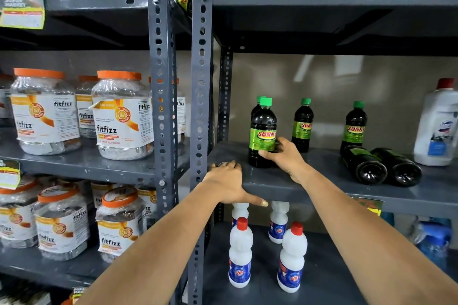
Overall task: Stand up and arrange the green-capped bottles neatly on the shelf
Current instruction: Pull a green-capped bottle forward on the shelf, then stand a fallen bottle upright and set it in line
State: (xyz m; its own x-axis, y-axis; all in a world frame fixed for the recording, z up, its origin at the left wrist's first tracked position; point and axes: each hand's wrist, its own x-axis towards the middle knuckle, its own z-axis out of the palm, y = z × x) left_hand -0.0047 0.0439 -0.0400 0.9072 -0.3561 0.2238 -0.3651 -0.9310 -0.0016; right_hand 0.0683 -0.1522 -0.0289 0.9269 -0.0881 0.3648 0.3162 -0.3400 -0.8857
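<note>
Dark green-capped bottles with green "SUNNY" labels stand on the grey middle shelf [272, 184]. My right hand [285, 156] grips the lower part of the front left bottle [262, 131], which stands upright; another cap shows just behind it. Two more bottles stand upright farther back, one in the middle [302, 126] and one to the right [354, 126]. Two bottles lie on their sides at the right, bottoms toward me: one [364, 164] beside the other [396, 167]. My left hand [228, 183] holds the shelf's front edge at its left corner.
A tall white bottle [437, 129] with a red cap stands at the shelf's far right. White red-capped bottles [240, 252] stand on the shelf below. Perforated grey uprights [200, 106] divide this bay from jars with orange lids [121, 116] on the left.
</note>
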